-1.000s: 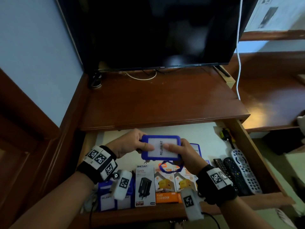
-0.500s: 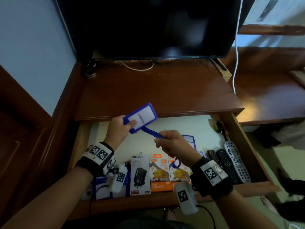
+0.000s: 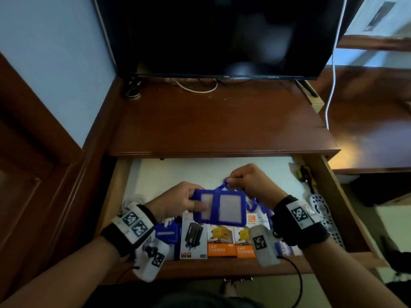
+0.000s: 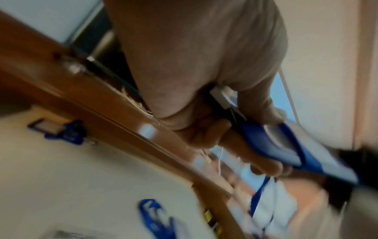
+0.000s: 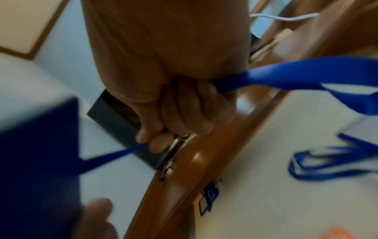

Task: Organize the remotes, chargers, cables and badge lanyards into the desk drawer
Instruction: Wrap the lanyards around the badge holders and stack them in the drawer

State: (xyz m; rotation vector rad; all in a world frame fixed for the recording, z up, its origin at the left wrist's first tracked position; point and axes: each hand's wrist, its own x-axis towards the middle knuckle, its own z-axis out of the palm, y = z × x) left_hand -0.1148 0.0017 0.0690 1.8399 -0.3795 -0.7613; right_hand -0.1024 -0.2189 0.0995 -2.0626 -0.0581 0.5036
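Over the open drawer [image 3: 178,172] my left hand [image 3: 193,202] grips the left edge of a blue badge holder [image 3: 229,207] with a pale card inside. Its blue lanyard strap [image 3: 223,185] runs up across the holder's face. My right hand [image 3: 231,182] pinches that strap just beyond the holder's top edge. The left wrist view shows fingers and thumb clamped on the blue badge holder [image 4: 266,137]. In the right wrist view the lanyard strap [image 5: 286,77] passes through my closed fist. Both wrist views are blurred.
Charger boxes [image 3: 220,241] line the drawer's front, a blue box [image 3: 166,234] at their left. Remotes [image 3: 320,207] and a screwdriver [image 3: 305,176] lie at the right side, a white cable [image 3: 133,201] at the left. Another blue lanyard [image 3: 255,205] lies under my right wrist. A TV [image 3: 222,34] stands on the desk top [image 3: 211,121].
The badge holder has come down from near the desk edge to above the charger boxes. The strap now lies across its face, and my right hand has moved beyond its top edge.
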